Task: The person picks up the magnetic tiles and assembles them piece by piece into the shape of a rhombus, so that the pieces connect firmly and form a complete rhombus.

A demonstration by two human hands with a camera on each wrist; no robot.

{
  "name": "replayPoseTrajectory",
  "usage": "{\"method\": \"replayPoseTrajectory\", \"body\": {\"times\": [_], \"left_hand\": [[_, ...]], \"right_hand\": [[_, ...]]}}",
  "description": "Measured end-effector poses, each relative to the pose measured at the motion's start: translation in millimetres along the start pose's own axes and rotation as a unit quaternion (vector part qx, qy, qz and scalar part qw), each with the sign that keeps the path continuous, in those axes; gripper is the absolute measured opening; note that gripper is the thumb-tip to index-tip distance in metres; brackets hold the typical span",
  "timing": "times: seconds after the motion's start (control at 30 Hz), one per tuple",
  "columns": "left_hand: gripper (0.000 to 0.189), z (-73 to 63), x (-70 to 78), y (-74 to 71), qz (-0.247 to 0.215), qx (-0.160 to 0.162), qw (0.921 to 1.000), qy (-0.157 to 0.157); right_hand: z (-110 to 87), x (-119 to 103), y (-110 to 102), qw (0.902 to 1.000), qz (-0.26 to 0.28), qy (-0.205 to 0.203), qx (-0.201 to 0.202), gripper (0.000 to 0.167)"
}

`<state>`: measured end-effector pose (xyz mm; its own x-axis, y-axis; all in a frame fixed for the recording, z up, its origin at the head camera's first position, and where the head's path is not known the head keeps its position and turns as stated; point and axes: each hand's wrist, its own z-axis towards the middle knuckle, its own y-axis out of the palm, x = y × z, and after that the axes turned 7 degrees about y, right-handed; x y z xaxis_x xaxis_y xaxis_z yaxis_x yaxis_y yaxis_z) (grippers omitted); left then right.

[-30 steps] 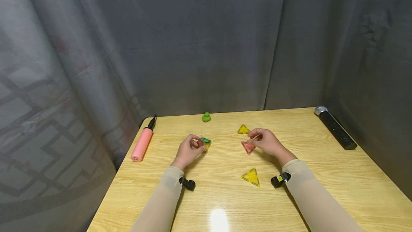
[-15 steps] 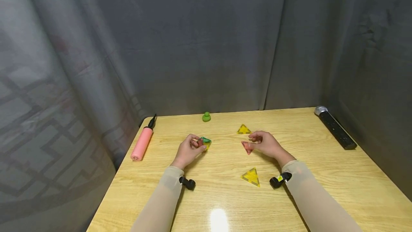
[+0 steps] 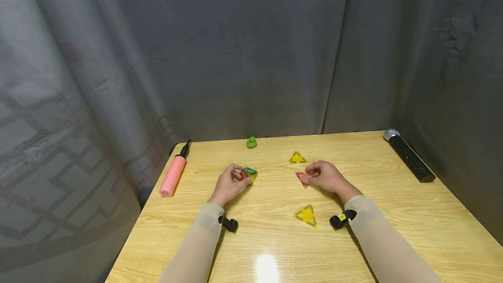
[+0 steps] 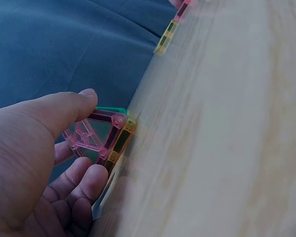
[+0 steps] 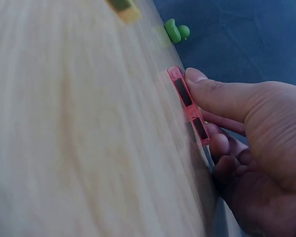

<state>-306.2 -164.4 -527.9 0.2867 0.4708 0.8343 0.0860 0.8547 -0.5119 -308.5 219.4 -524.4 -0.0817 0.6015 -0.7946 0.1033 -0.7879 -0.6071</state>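
In the head view my left hand (image 3: 228, 185) grips a small pyramid of see-through magnetic tiles (image 3: 251, 172) in red, green and yellow. Its thumb is on top and its fingers curl beneath, and the pyramid's yellow side (image 4: 122, 141) lies near the tabletop in the left wrist view. My right hand (image 3: 329, 178) pinches a red triangular magnetic tile (image 3: 301, 177) low at the table; its edge with dark magnets (image 5: 187, 101) shows in the right wrist view. One yellow triangular tile (image 3: 297, 158) lies just beyond the right hand, another yellow triangular tile (image 3: 307, 216) nearer the front.
A pink hand pump (image 3: 174, 175) with a black nozzle lies at the table's left edge. Near the back edge stands a small green figure (image 3: 252, 143). A black microphone (image 3: 409, 156) lies at the far right. Grey curtains (image 3: 251, 56) hang behind and beside the table.
My right hand has come down slightly and its thumb and fingers have closed on the red tile, which has shifted a little to the right. The left hand has stayed still with the pyramid.
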Motion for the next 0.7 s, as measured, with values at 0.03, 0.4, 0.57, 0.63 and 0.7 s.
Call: {"method": "replayPoseTrajectory", "body": {"times": [0.03, 0.4, 0.57, 0.63, 0.7], "left_hand": [[0.043, 0.2, -0.2, 0.0, -0.001, -0.001, 1.0000, 0.000], [0.044, -0.1, 0.4, 0.3, 0.005, 0.003, 1.0000, -0.001], [0.045, -0.4, 2.9, 0.4, 0.006, 0.003, 1.0000, -0.002], [0.046, -0.4, 4.9, 0.1, 0.003, 0.005, 1.0000, 0.000], [0.047, -0.5, 7.7, -0.4, 0.000, 0.008, 1.0000, 0.003]], "right_hand": [[-0.1, 0.0, -0.9, 1.0000, 0.001, 0.000, -0.002, 0.034], [0.1, 3.8, -6.6, 0.9986, -0.049, -0.022, -0.005, 0.043], [-0.3, 5.9, -11.3, 0.9985, -0.051, -0.014, -0.011, 0.044], [-0.3, 6.8, -13.6, 0.9987, -0.051, -0.008, -0.008, 0.044], [-0.1, 7.9, -15.5, 0.9987, -0.050, -0.004, -0.006, 0.044]]}}
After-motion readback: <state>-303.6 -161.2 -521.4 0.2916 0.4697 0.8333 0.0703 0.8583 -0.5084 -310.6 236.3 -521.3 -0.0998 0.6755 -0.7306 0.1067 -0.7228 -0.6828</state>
